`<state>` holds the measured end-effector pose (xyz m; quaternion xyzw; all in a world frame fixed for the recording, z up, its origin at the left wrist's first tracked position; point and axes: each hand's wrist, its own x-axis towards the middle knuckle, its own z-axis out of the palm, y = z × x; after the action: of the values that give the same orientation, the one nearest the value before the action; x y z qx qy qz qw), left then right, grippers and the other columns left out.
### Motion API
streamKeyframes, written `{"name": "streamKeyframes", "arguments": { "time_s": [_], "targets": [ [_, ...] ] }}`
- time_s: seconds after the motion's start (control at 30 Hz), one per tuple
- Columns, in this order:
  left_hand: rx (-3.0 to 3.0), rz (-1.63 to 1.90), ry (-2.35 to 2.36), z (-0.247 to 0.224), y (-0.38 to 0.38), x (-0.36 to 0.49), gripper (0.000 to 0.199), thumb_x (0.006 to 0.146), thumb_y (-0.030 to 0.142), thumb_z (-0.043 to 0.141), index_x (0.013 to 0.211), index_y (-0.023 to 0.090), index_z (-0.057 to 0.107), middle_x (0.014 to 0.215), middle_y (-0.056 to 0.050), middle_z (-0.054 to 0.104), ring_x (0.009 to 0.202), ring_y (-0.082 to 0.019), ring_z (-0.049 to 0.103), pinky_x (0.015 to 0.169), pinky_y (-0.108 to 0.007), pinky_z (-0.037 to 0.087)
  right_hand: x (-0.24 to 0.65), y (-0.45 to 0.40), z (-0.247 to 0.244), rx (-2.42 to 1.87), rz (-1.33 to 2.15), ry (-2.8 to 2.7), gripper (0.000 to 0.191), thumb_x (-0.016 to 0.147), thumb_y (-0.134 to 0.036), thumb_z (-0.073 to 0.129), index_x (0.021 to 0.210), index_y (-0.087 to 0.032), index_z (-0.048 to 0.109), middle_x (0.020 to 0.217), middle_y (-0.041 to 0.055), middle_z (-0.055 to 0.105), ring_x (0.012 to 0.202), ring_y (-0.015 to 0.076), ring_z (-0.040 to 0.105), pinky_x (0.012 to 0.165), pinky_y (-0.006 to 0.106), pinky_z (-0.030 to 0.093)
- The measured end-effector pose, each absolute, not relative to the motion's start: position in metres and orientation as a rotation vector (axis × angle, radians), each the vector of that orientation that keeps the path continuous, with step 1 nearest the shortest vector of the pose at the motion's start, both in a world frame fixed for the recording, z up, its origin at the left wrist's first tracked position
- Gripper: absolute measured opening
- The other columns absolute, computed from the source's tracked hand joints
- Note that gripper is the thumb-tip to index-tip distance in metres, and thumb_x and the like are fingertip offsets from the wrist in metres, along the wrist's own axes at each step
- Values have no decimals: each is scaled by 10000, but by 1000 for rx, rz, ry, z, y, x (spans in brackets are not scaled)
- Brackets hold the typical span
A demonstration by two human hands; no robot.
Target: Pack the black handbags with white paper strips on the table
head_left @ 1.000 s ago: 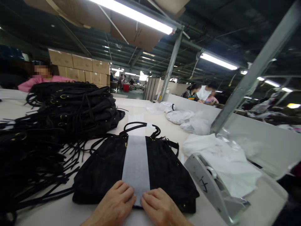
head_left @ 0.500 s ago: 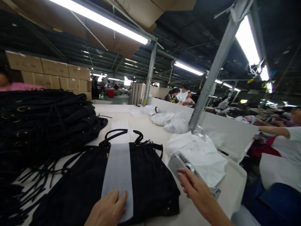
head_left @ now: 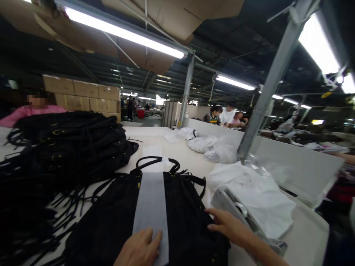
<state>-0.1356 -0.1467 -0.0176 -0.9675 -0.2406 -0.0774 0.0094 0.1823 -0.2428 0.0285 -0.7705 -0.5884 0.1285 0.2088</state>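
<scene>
A black handbag (head_left: 116, 214) lies flat on the table in front of me, its two handles (head_left: 151, 159) pointing away. Down its middle runs a pale grey strip of paper (head_left: 152, 199). My left hand (head_left: 141, 245) rests on the lower part of this strip, fingers laid out over it. At the bag's right edge is my right hand (head_left: 226, 226), thumb and fingers apart, with nothing visible in it. Just beyond that hand stands a grey device that looks like a tape dispenser (head_left: 235, 208), partly behind my forearm.
A tall pile of black bags (head_left: 80, 147) with hanging fringes fills the left. White sheets (head_left: 255, 192) lie at the right, with clear plastic bags (head_left: 205, 144) behind. A low white partition (head_left: 294, 159) and metal post (head_left: 266, 88) border the table (head_left: 307, 225). A person in pink (head_left: 52, 109) is beyond the pile.
My right hand has moved from beside the grey device to the bag's right edge. My left hand stays on the paper strip. The whole view has swung left.
</scene>
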Motion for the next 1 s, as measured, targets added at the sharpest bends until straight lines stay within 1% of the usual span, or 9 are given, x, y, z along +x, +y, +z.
{"name": "streamKeyframes", "arguments": {
  "time_s": [0.1,0.23,0.37,0.43,0.5,0.67,0.8,0.9,1.0],
  "targets": [
    [-3047,-212,-820,-6,-153,-135,420,906,96,566,1308,203,509,1002,-63,626,872,-223,615,750,-336,522,170,-254,57,-2082,-163,-1794,352,853,-249,536,1177,-193,662,1134,128,705,1018,294,684,878,431,570],
    [-3089,-191,-830,3,-158,-137,371,947,160,564,1307,191,478,1007,-57,618,893,-230,596,774,-352,514,111,-281,80,-1473,36,-2424,386,924,-225,527,1306,-259,571,1231,41,686,1119,167,652,938,239,541],
    [-3147,-258,-851,6,-161,-143,198,938,140,564,1128,187,531,988,-39,615,887,-217,578,785,-337,480,61,-306,42,-991,-270,-2798,414,949,-235,559,1361,-232,521,1313,53,640,1253,202,565,1090,336,440],
    [-3144,-295,-826,6,-161,-148,81,930,132,561,988,188,550,962,-33,613,876,-218,564,775,-342,455,52,-310,16,-939,-443,-2761,362,967,-212,539,1329,-232,544,1297,49,650,1242,205,574,1105,372,422],
    [-3129,-300,-750,7,-160,-154,70,931,142,555,885,194,552,917,-25,608,842,-214,551,747,-345,423,50,-307,0,-958,-504,-2686,324,962,-169,538,1281,-217,572,1289,63,654,1263,214,555,1112,400,412],
    [-3131,-341,-579,11,-160,-171,65,947,170,553,920,218,587,916,-5,606,814,-183,540,720,-339,358,52,-281,12,-966,-217,-2809,231,937,-229,590,1158,-276,640,1296,55,649,1270,249,547,1084,433,440],
    [-3138,-380,-590,12,-159,-176,92,976,210,525,960,236,612,943,-3,615,817,-170,555,717,-329,346,53,-270,30,-1012,164,-2825,449,917,-177,549,1356,-270,545,1217,67,696,1191,208,614,1103,344,420],
    [-3154,-404,-595,12,-158,-177,96,968,213,534,966,237,627,960,-7,615,836,-168,561,723,-324,351,49,-275,30,-1006,109,-2904,530,930,-252,555,1448,-244,441,1317,103,627,1229,260,578,1031,356,491],
    [-3165,-394,-591,12,-158,-178,93,954,199,549,976,234,633,972,-10,612,848,-169,559,732,-317,361,46,-286,25,-978,-104,-2978,509,931,-243,577,1426,-216,461,1321,130,613,1204,287,594,976,359,527]
  ]
}}
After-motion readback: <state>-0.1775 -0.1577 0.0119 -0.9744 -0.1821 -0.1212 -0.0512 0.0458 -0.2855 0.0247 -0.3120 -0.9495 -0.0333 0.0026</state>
